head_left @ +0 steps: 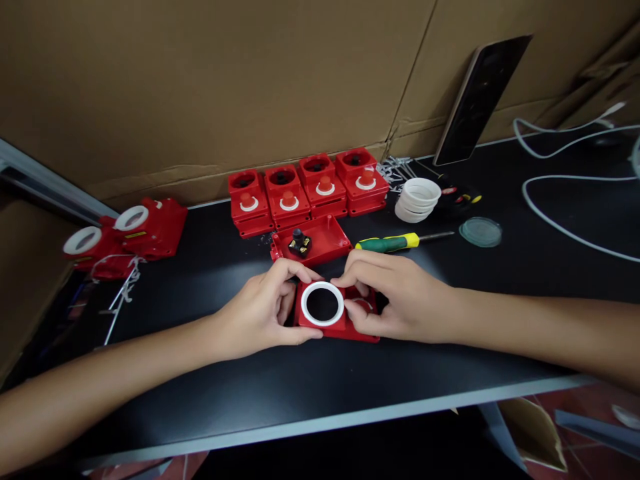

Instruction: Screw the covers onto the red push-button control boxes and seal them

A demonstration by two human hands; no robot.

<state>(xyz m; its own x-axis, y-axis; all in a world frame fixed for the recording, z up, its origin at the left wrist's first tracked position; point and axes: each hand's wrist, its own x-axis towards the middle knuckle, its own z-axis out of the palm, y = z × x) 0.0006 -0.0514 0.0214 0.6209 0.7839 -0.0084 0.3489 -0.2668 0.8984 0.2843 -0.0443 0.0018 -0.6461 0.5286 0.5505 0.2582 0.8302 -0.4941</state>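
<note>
A red plastic housing cover (367, 335) lies on the black table in front of me. On its left part sits a white ring (323, 285) around a dark round opening. My left hand (265, 303) grips the cover's left side, with fingers at the back edge and thumb at the front edge. My right hand (395, 293) pinches the ring's right edge between thumb and fingers and partly hides the cover's right end. Just behind stands an open red box (325, 241) with a black switch part (300, 243) in it.
Several red housings (295, 200) stand in a row against the cardboard. White rings (419, 198) are stacked beside screws (397, 170), a green-yellow screwdriver (387, 243) and clear discs (481, 231). More red housings (165, 227) lie left. A phone (480, 100) leans behind; a white cable (565, 177) lies right.
</note>
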